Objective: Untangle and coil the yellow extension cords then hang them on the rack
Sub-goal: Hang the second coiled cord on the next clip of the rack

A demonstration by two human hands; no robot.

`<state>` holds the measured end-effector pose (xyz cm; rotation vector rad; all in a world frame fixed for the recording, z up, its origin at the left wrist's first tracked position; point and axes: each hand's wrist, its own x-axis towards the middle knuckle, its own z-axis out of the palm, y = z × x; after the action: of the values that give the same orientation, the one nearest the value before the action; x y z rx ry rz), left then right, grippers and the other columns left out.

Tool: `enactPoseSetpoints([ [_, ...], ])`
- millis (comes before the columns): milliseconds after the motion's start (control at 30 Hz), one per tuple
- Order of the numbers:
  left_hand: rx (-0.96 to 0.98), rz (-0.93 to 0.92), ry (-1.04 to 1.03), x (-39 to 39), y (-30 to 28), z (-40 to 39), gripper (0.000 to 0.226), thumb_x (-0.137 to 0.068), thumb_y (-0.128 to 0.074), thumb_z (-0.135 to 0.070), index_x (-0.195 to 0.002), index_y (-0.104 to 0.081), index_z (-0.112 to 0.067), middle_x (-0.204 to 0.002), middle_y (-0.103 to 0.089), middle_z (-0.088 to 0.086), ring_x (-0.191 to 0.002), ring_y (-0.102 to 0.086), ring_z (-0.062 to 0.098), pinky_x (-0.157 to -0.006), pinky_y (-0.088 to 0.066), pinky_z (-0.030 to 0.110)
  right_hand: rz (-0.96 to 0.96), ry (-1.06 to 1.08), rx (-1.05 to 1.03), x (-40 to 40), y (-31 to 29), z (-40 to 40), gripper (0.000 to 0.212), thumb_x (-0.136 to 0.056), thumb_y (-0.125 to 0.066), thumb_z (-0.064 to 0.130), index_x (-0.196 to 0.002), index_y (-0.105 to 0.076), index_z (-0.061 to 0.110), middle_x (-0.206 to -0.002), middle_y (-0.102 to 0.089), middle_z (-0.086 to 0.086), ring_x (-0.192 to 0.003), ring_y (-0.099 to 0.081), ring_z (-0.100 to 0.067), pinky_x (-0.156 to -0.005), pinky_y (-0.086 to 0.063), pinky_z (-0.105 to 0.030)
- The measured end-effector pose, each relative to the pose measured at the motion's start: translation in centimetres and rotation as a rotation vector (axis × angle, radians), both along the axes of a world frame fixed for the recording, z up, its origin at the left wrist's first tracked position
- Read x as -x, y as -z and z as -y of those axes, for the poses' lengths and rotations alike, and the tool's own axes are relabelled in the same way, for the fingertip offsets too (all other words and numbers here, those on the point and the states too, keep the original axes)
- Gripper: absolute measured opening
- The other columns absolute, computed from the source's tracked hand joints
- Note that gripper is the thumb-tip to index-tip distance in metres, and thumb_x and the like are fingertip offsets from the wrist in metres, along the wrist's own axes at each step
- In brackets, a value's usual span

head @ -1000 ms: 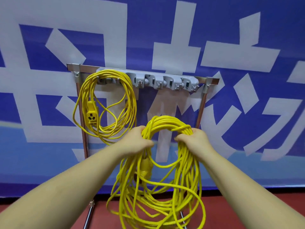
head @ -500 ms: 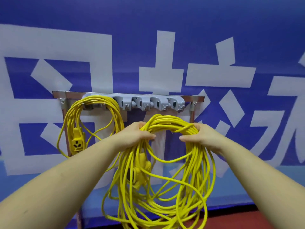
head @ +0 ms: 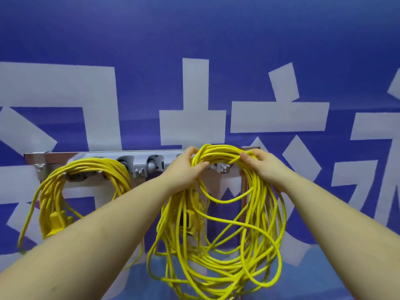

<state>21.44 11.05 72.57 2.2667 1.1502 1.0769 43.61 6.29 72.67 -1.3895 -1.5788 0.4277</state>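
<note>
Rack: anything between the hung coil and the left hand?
Head view: two empty grey holders on the rack sit between the hung coil and the left hand.

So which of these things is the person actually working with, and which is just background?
Part of the job:
- held cord coil, gripped at its top by the left hand and the right hand
- hung cord coil, already on the rack
- rack with its grey hooks

Just background:
- blue banner with big white characters

A metal rack point(head: 86, 153) with grey hooks point(head: 151, 166) stands against the blue banner. One coiled yellow cord point(head: 91, 169) hangs on its left end.
</note>
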Motion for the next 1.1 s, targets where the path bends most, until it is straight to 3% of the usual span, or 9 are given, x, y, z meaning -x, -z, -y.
enactPoseSetpoints([
  [167, -0.111, -0.182, -0.075, -0.7, -1.3, -3.2, 0.032, -0.095, -0.050, -0.034, -0.123, -0.042, -0.022, -0.106, -0.059, 0.007, -0.094, -0.057, 0.023, -0.076, -0.042, 0.031, 0.018, -0.017, -0.009, -1.1, -0.7, -4.2, 0.046, -0.085, -0.051, 0.054, -0.110, -0.058, 0.017, -0.092, -0.069, 0.003, -0.079, -0.066, -0.005, -0.062, -0.047, -0.017],
  [333, -0.207, -0.397, -0.131, -0.6, -2.2, -4.8, 0.027, -0.096, -0.047, -0.035, -0.117, -0.042, -0.018, -0.103, -0.058, 0.007, -0.093, -0.055, 0.022, -0.075, -0.043, 0.034, 0.031, 0.019, 0.012, -1.4, 0.3, -7.3, 0.074, -0.064, -0.049, 0.081, -0.106, -0.055, 0.021, -0.094, -0.069, -0.001, -0.087, -0.067, -0.015, -0.081, -0.055, -0.038],
  [467, -0.484, -0.604, -0.290, 0.4, -1.4, -6.3, 0.042, -0.092, -0.044, -0.053, -0.119, -0.048, -0.021, -0.120, -0.055, 0.005, -0.112, -0.045, 0.025, -0.090, -0.036, 0.036, -0.033, 0.076, -0.061, -0.6, 2.1, -8.3, 0.049, -0.081, -0.050, 0.060, -0.106, -0.051, 0.019, -0.095, -0.064, -0.002, -0.086, -0.062, -0.013, -0.070, -0.050, -0.027],
  [533, -0.458, -0.568, -0.260, 1.0, -0.8, -6.8, 0.060, -0.086, -0.040, -0.066, -0.130, -0.048, -0.026, -0.135, -0.043, 0.002, -0.125, -0.035, 0.023, -0.101, -0.030, 0.036, -0.024, 0.108, -0.079, -0.3, 3.2, -8.3, 0.052, -0.077, -0.045, 0.065, -0.106, -0.049, 0.021, -0.094, -0.063, -0.001, -0.087, -0.062, -0.015, -0.069, -0.049, -0.029],
  [667, -0.441, -0.543, -0.157, 1.4, 0.8, -7.1, 0.092, -0.072, -0.005, -0.080, -0.141, -0.039, -0.030, -0.145, -0.039, -0.004, -0.133, -0.031, 0.018, -0.108, -0.023, 0.035, 0.008, 0.160, -0.123, -0.1, 5.2, -8.2, 0.053, -0.077, -0.032, 0.069, -0.104, -0.046, 0.026, -0.088, -0.061, 0.005, -0.085, -0.060, -0.016, -0.075, -0.050, -0.040],
  [800, -0.280, -0.621, -0.060, 1.7, 0.3, -6.8, 0.056, -0.097, -0.017, -0.052, -0.141, -0.038, -0.026, -0.150, -0.035, 0.000, -0.140, -0.023, 0.018, -0.112, -0.013, 0.032, -0.070, 0.145, -0.148, 0.0, 5.9, -8.3, 0.045, -0.082, -0.031, 0.064, -0.103, -0.048, 0.028, -0.088, -0.060, 0.006, -0.086, -0.059, -0.015, -0.078, -0.051, -0.042],
  [900, -0.191, -0.633, 0.014, 1.8, -0.2, -6.7, 0.053, -0.095, -0.027, -0.051, -0.140, -0.039, -0.026, -0.147, -0.037, -0.001, -0.138, -0.027, 0.018, -0.111, -0.014, 0.032, -0.154, 0.121, -0.111, -0.4, 6.2, -8.9, 0.033, -0.087, -0.039, 0.060, -0.102, -0.050, 0.033, -0.094, -0.059, 0.009, -0.094, -0.058, -0.016, -0.086, -0.051, -0.044],
  [1000, -0.221, -0.587, -0.009, 1.9, 0.2, -6.5, 0.066, -0.096, -0.044, -0.045, -0.151, -0.014, -0.026, -0.152, -0.032, -0.002, -0.141, -0.025, 0.021, -0.115, -0.010, 0.036, -0.233, 0.088, -0.080, -0.3, 6.1, -9.0, 0.029, -0.092, -0.042, 0.050, -0.107, -0.051, 0.027, -0.098, -0.057, 0.006, -0.098, -0.056, -0.018, -0.086, -0.050, -0.040],
  [1100, -0.290, -0.538, -0.062, 1.9, 0.9, -6.0, 0.085, -0.092, -0.050, -0.046, -0.145, 0.016, -0.034, -0.156, -0.021, -0.004, -0.145, -0.013, 0.017, -0.116, -0.005, 0.035, -0.244, 0.073, -0.055, -0.3, 6.0, -8.7, 0.028, -0.094, -0.042, 0.047, -0.109, -0.050, 0.026, -0.100, -0.057, 0.002, -0.096, -0.057, -0.018, -0.081, -0.050, -0.035],
])
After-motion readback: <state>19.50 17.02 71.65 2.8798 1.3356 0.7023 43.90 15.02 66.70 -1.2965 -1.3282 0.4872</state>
